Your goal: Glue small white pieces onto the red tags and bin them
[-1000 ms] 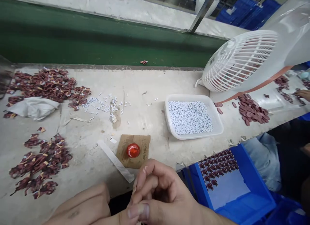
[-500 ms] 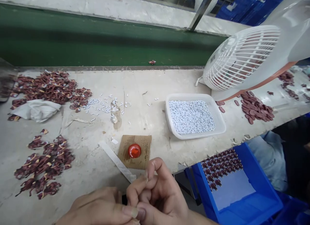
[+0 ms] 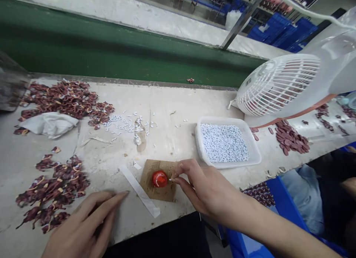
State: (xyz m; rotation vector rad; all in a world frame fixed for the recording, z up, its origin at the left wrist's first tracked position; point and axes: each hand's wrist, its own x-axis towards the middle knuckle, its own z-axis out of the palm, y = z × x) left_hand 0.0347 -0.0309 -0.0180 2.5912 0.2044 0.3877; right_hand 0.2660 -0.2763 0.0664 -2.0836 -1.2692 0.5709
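Nearest, the left hand [image 3: 86, 224] lies flat on the desk [image 3: 172, 113], fingers stretched out and its grip holding nothing, just beside the near heap of dark red pieces [image 3: 52, 191]. The right hand [image 3: 201, 187] reaches in from the right, its grip pinched narrow with thumb and forefinger close together at the edge of the brown card [image 3: 160, 180]; whether a small piece sits between them cannot be told. A red cap [image 3: 160, 178] sits on that card, just left of the fingertips, and a white paper strip [image 3: 140, 191] lies beside it. Farther on stand a white tray [image 3: 257, 156] of small white bits, scattered white bits [image 3: 122, 122], a white cloth [image 3: 50, 124], a second red heap [image 3: 66, 98], a white fan [image 3: 280, 83] and the green conveyor belt [image 3: 111, 54].
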